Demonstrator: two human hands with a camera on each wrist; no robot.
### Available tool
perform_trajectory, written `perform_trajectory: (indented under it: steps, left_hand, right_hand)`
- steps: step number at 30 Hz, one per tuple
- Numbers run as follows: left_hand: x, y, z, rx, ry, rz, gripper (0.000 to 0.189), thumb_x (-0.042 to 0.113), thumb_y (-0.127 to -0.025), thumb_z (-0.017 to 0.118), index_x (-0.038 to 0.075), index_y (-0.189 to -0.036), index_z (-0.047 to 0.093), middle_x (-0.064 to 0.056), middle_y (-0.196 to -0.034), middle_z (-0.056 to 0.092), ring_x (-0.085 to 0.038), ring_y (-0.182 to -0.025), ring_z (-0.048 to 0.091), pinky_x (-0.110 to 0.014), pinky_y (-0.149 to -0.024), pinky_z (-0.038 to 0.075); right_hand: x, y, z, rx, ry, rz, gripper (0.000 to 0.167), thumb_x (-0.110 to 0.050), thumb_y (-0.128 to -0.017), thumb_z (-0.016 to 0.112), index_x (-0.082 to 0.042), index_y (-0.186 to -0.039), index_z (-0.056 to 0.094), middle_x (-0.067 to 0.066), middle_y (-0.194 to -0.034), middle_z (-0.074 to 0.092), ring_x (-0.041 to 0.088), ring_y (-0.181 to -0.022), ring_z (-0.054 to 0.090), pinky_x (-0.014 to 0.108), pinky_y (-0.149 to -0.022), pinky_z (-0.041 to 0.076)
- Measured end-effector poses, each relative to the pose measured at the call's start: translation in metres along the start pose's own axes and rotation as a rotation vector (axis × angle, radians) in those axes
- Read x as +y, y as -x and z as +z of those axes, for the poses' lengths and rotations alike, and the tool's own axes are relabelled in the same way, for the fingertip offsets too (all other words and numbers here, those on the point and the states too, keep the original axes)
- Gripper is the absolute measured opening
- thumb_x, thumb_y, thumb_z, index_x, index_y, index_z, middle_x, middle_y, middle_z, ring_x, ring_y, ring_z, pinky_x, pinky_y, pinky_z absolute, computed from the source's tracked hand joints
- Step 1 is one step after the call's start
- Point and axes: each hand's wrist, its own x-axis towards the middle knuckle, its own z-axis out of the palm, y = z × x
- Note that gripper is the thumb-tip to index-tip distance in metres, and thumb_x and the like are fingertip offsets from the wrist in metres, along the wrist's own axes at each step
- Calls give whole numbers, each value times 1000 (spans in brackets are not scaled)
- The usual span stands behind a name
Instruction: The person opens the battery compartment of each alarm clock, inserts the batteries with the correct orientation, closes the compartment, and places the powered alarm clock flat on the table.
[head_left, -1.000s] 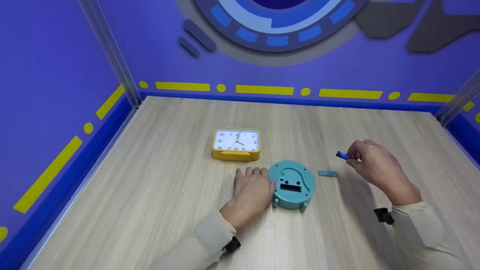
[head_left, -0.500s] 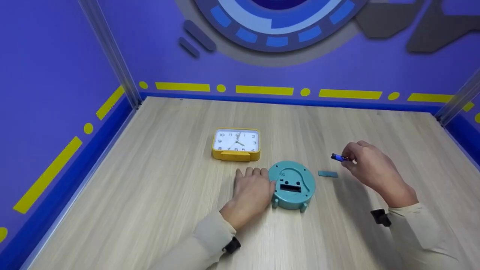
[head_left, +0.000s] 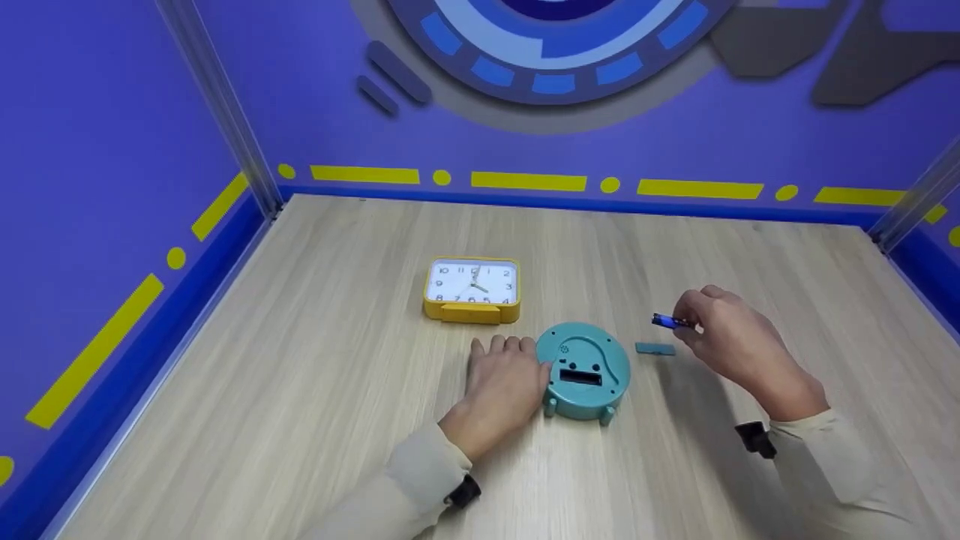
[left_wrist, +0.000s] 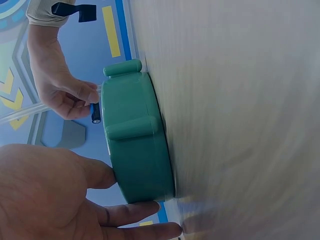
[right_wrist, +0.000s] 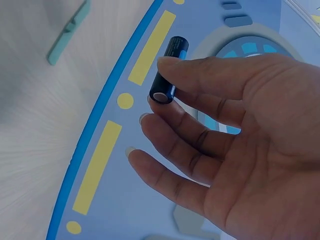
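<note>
A round teal clock [head_left: 592,349] lies with its back up, and its long battery slot [head_left: 580,377] is bare. My left hand [head_left: 504,386] rests against its left side. In the left wrist view, the thumb touches the clock's back edge and a straight finger lies along the side wall. My right hand [head_left: 731,337] pinches a blue and black battery [right_wrist: 169,70] between thumb and fingertips, raised above the table to the right of the clock. Below the battery, a small teal battery cover [head_left: 655,349] lies on the wood.
Behind the left hand, a yellow rectangular clock [head_left: 472,289] lies face up. The wooden table [head_left: 337,300] meets blue patterned panels at the back and sides.
My right hand has moved left and slightly nearer with the battery, toward the teal clock. The left hand and both clocks stay where they were.
</note>
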Motion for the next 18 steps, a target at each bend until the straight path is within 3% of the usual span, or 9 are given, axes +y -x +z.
perform_trajectory:
  steps: [6, 18]
  left_hand:
    - [0, 1, 1, 34, -4, 7, 45, 41, -112, 50, 1, -121, 67, -14, -112, 70, -34, -109, 61, -62, -103, 44]
    - [0, 0, -1, -7, 0, 6, 49, 43, -113, 47, 0, -128, 66, -15, -119, 69, -34, -114, 61, -62, -106, 42]
  right_hand:
    - [-4, 0, 2, 17, 10, -34, 18, 6, -84, 83, -2, -93, 70, 10, -85, 61, 25, -73, 59, 42, -61, 50]
    - [-9, 1, 2, -14, 12, -25, 18, 6, -85, 84, -2, -95, 71, 9, -87, 62, 25, -76, 60, 43, -63, 53]
